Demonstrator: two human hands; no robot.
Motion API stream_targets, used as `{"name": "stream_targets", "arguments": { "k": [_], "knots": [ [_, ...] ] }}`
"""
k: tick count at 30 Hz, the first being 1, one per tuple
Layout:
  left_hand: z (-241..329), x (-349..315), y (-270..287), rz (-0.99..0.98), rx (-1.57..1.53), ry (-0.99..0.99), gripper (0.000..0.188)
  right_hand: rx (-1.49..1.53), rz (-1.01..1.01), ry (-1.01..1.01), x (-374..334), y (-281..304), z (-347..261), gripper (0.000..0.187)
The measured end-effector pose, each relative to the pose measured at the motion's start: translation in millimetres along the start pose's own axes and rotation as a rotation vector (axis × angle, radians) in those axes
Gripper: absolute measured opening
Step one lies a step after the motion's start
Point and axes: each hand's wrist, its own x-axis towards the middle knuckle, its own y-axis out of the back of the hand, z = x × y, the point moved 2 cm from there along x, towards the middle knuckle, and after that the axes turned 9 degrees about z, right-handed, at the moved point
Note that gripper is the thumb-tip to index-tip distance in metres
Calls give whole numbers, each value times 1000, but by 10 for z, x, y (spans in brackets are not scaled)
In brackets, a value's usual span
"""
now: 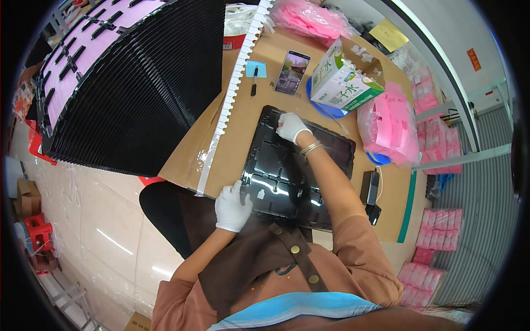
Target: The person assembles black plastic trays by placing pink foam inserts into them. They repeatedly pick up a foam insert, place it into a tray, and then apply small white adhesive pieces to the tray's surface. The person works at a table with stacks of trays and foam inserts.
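A shallow black plastic tray [272, 174] with moulded compartments lies on the cardboard-covered table in front of me. My left hand [233, 208], in a white glove, grips the tray's near left edge with the thumb at the rim. My right hand [291, 127], gloved too, is over the far left part of the tray. Its fingers are curled together, and whatever they hold is hidden. One small white piece [261, 194] sits in a compartment close to my left hand. Similar small white pieces [361, 54] show in an open white-and-green carton [348, 83] beyond the tray.
A tall stack of black trays [138, 83] rises at the left, lilac on top. A white notched strip [234, 91] runs along the table. Farther back are a phone [292, 72], a pen [254, 81] and a blue note [256, 69]. Pink packs [389, 124] and a black adapter [370, 187] lie right.
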Motion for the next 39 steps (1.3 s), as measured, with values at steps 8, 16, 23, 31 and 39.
{"name": "stream_targets", "arguments": {
  "k": [8,16,23,31,39],
  "knots": [
    [5,13,-22,-33,-34,6,49,-252,247,-31,116,-538,383,7],
    [-19,-27,-2,17,-31,16,46,170,198,136,-1260,-203,-563,5],
    [-63,-21,-68,44,-4,-30,49,156,-121,2,-1873,-417,-783,14],
    [-64,-37,-65,21,-27,-10,48,328,-122,-69,-1908,-453,-646,14],
    [-73,-33,-76,56,-12,-52,48,421,-126,-188,-1855,-458,-712,12]
  ]
}}
